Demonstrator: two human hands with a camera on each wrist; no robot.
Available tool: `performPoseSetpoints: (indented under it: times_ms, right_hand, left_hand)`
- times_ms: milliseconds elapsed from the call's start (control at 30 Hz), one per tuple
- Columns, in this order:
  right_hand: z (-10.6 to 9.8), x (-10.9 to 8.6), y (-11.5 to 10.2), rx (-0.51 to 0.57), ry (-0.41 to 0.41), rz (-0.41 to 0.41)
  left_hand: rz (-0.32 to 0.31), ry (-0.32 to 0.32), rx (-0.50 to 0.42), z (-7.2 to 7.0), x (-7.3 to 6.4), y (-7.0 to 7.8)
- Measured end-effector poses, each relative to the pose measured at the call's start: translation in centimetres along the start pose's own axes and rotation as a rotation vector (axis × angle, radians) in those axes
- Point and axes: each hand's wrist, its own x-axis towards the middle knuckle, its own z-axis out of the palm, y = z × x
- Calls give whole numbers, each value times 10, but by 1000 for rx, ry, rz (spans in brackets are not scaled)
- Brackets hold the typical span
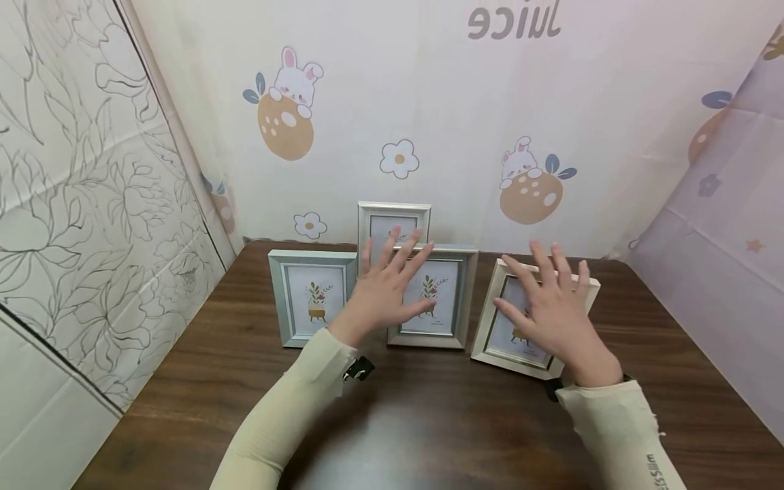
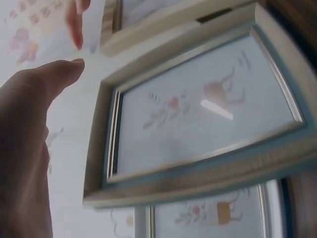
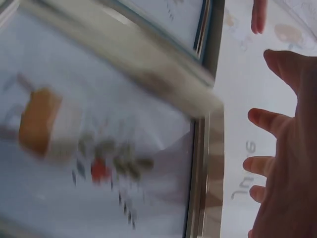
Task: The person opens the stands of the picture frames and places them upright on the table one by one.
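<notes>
Four picture frames stand on the table, all with potted-plant prints. My left hand, fingers spread, is in front of the silver-beige frame and partly covers it. Beside it on the left stands a pale blue-green frame; behind rises a white frame, partly hidden. Spread fingers of my right hand reach over the tilted cream frame on the right. In the left wrist view my thumb is apart from the silver-beige frame. A gap separates my right hand from the cream frame.
A dark wood table carries the frames. Behind it hangs a pale curtain printed with rabbits and flowers. A white panel with flower line drawings stands at the left, and a lilac-tinted curtain at the right.
</notes>
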Motion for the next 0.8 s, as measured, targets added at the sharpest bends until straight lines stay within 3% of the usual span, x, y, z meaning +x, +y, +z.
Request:
performPoseSetpoints:
  times_ms: [133,300,800]
  right_hand:
    - [11,2,-17,-17,-50,-11]
    - [21,7,-31,-60,-92,-45]
    - [25,3,-34,-43,-88,-56]
  left_hand:
    - [-94,16,9,3,-15,-8]
    - [-162,11,24,5,-28,-13]
    - [-172,34,63,0,-34,-17]
